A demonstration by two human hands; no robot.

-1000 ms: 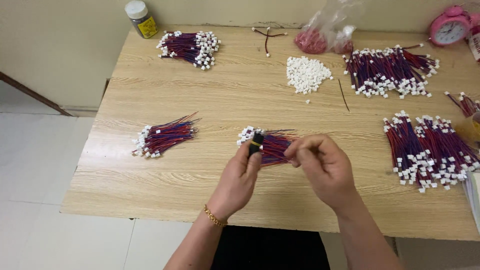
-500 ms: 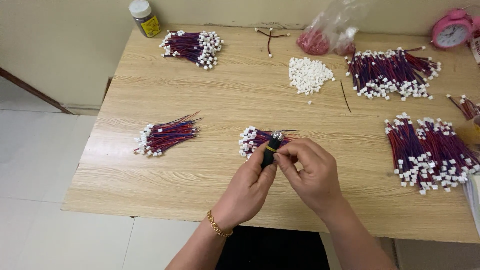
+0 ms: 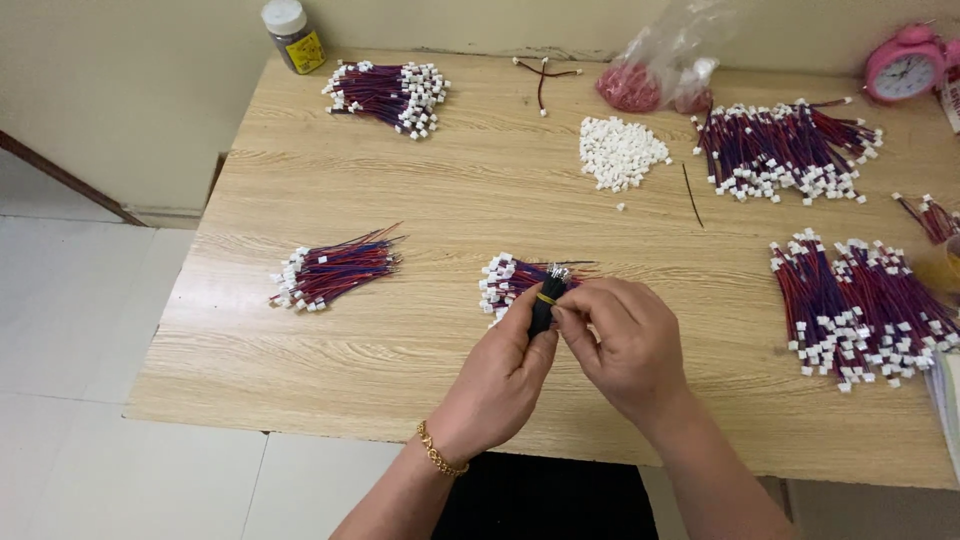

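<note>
Two hands meet over the near middle of the wooden counter (image 3: 420, 200), seen from the head camera looking straight down. The left hand (image 3: 500, 375), a gold bracelet (image 3: 437, 452) on its wrist, pinches the lower end of a small black bundle (image 3: 543, 303) banded with a yellow ring. The right hand (image 3: 625, 340) closes its fingertips on the same bundle from the other side, so both hands are clenched on it, held just above the counter. Right behind the bundle, touching the fingers' far side, lies a small bunch of red-and-blue wires (image 3: 507, 280) with white plugs.

Over toward the left edge sits another wire bunch (image 3: 330, 272), well apart from the hands. Up in the far left corner there's a third bunch (image 3: 388, 92), and just beyond it a brown jar with a white cap (image 3: 293, 35). Far middle: a loose heap of white connectors (image 3: 620, 152), with a crossed pair of wires (image 3: 542, 72) behind it and a clear plastic bag (image 3: 665, 70) with red contents at the far edge. Toward the right side, a big spread of wires (image 3: 785, 150), and nearer the right edge a larger pile (image 3: 865, 305). A pink alarm clock (image 3: 903, 62) stands in the far right corner.
</note>
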